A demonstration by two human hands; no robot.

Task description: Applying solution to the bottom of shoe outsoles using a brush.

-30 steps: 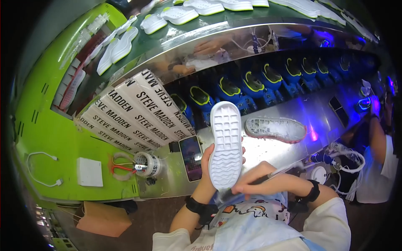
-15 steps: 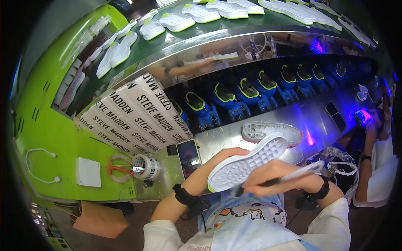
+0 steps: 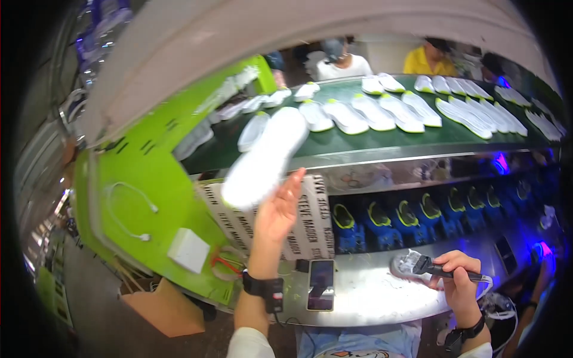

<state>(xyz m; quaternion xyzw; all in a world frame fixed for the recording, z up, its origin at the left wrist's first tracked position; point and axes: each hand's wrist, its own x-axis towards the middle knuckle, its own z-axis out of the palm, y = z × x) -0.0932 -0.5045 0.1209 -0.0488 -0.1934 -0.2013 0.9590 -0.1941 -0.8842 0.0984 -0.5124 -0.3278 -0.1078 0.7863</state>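
Since the earlier frame, head and view tilt upward: green conveyor belt (image 3: 382,146) with its rows of white soles now fills the upper middle, where before the blue-lit lower rack dominated. People at the far side of the belt show as shirts only.

Left hand (image 3: 279,209) has gone from holding the white sole low, in front of the body, to raised high toward the belt. White sole (image 3: 265,158) is motion-blurred, just above the open palm, between hand and belt edge. Fingers spread, barely touching its lower end if at all; cannot tell whether contact remains. Judged: sole is being passed up onto the belt, work on it finished.

Right hand (image 3: 458,280) is low over the steel surface (image 3: 364,292), fingers closed round the dark handle of a brush (image 3: 418,262), bristle head pointing left and resting near the surface. No longer at the sole.

Phone (image 3: 321,285) lies flat on the surface between the two arms. Printed cardboard sheet (image 3: 310,221) stands behind the left wrist.
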